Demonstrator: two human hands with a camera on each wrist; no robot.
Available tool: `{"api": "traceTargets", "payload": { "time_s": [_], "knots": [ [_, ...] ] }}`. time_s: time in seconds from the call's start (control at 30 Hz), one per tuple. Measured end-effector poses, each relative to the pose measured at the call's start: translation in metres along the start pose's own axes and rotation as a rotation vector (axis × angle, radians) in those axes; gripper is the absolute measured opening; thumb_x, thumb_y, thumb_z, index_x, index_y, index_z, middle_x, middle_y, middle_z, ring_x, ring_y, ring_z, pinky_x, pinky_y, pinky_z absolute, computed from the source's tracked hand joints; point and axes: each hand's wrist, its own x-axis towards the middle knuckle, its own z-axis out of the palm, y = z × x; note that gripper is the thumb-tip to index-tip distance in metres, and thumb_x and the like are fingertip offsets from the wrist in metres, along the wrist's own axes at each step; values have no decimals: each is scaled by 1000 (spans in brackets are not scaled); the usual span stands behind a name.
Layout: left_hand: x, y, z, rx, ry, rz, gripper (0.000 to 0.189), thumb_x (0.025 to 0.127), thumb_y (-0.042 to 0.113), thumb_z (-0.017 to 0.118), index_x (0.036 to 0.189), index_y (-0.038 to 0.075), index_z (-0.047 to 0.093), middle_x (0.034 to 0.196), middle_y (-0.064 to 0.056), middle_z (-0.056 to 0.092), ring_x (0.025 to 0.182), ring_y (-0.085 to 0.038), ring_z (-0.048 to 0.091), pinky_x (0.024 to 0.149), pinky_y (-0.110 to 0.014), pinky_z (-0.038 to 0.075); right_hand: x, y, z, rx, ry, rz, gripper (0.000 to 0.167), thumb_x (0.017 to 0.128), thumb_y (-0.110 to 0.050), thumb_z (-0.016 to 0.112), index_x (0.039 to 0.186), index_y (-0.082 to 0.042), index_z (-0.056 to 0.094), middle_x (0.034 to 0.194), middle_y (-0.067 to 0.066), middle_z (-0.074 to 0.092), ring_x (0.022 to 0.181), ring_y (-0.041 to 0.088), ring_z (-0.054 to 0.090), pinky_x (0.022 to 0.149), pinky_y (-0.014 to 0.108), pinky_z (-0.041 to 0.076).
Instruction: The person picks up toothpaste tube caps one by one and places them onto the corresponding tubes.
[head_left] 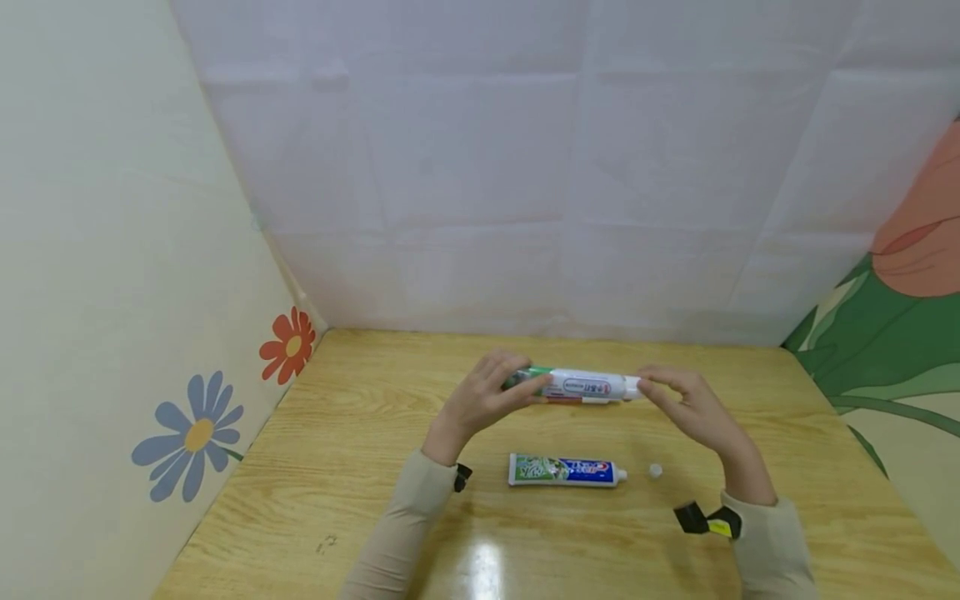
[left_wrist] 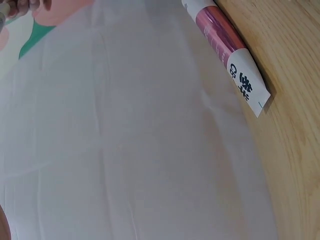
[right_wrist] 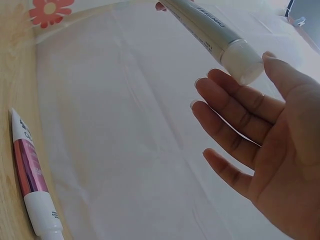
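My left hand [head_left: 487, 396] grips a white and green toothpaste tube [head_left: 588, 383] by its rear part, holding it level above the table. At the tube's other end, my right hand [head_left: 693, 408] pinches the white cap [right_wrist: 242, 62] between thumb and index finger. The other right fingers spread loosely below in the right wrist view. Nearer me, a green and blue toothpaste tube [head_left: 562, 471] lies flat, its narrow white nozzle pointing right. A small white cap [head_left: 656, 471] rests just beyond that nozzle.
A pink and white tube [left_wrist: 220, 35] lies on the wooden table [head_left: 360, 417] behind the held one, which partly covers it in the head view. White sheeting [head_left: 465, 167] hangs at the back edge. Flower-painted walls [head_left: 90, 292] stand at both sides.
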Motion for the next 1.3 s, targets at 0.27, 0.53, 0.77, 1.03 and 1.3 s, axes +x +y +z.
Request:
{"api": "traceTargets", "payload": {
  "time_s": [0.27, 0.53, 0.77, 1.03, 1.3],
  "knots": [
    [2, 1, -2, 0, 9, 8, 34, 87, 29, 64, 117, 15, 57, 103, -12, 53, 92, -21, 50, 81, -27, 47, 1, -1, 0, 50, -26, -35, 28, 96, -1, 42, 97, -10, 68, 98, 1, 65, 90, 6, 58, 77, 26, 48],
    [4, 0, -4, 15, 25, 7, 37, 84, 31, 67, 117, 15, 58, 107, -11, 51, 92, -21, 50, 83, -27, 48, 0, -2, -1, 87, -59, -9, 33, 99, -5, 37, 126, -9, 56, 122, 11, 59, 110, 5, 54, 89, 29, 46],
    [6, -1, -5, 16, 51, 13, 40, 83, 32, 68, 117, 14, 58, 108, -11, 51, 93, -21, 51, 83, -27, 48, -1, -8, -1, 43, -7, 24, 46, 83, -2, 66, 126, -12, 54, 125, 5, 57, 113, 3, 48, 97, 37, 35],
    [6, -2, -5, 11, 69, 12, 40, 83, 32, 68, 116, 14, 57, 108, -12, 51, 93, -21, 51, 82, -28, 48, -3, -8, -3, 71, 24, -73, 57, 72, 7, 73, 124, -7, 55, 120, 5, 59, 111, 5, 49, 98, 20, 33],
    [8, -1, -5, 11, 76, 16, 40, 83, 31, 68, 117, 14, 57, 108, -12, 51, 93, -22, 51, 82, -28, 48, -3, -12, -6, 58, 37, -102, 49, 76, 7, 70, 120, -10, 58, 118, 4, 61, 113, 4, 51, 100, 17, 32]
  ]
}}
